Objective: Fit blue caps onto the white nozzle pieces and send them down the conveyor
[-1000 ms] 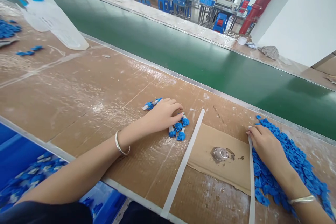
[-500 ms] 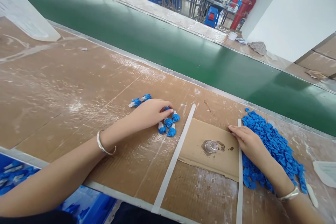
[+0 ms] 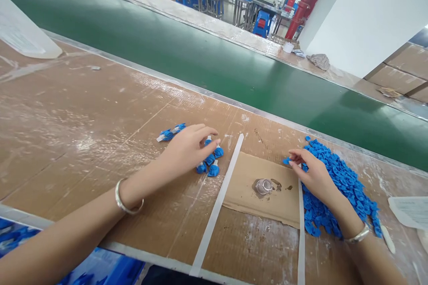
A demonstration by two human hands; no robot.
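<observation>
My left hand (image 3: 190, 144) hovers over a small group of blue pieces with white ends (image 3: 213, 169), its thumb and fingers apart. Two similar blue-and-white pieces (image 3: 165, 135) lie just beyond its knuckles. At the right, the fingertips of my right hand (image 3: 310, 170) pinch a small blue piece (image 3: 286, 160). Behind and under that hand spreads a heap of small blue pieces (image 3: 347, 182). Between the hands, a small clear glass cup (image 3: 264, 186) stands on a flat cardboard sheet (image 3: 245, 173), with dark wet spots beside it.
White tape strips (image 3: 217, 207) flank the cardboard. Behind the worktable (image 3: 110, 116) runs a green conveyor belt (image 3: 187, 58). A blue bin (image 3: 110, 265) sits below the front edge at left. White sheets lie at the far left and right, and a white stick (image 3: 388, 239) is by the heap.
The thumb and fingers of my left hand have spread apart. A blue piece now shows at my right fingertips, where none was visible before. The view has shifted slightly.
</observation>
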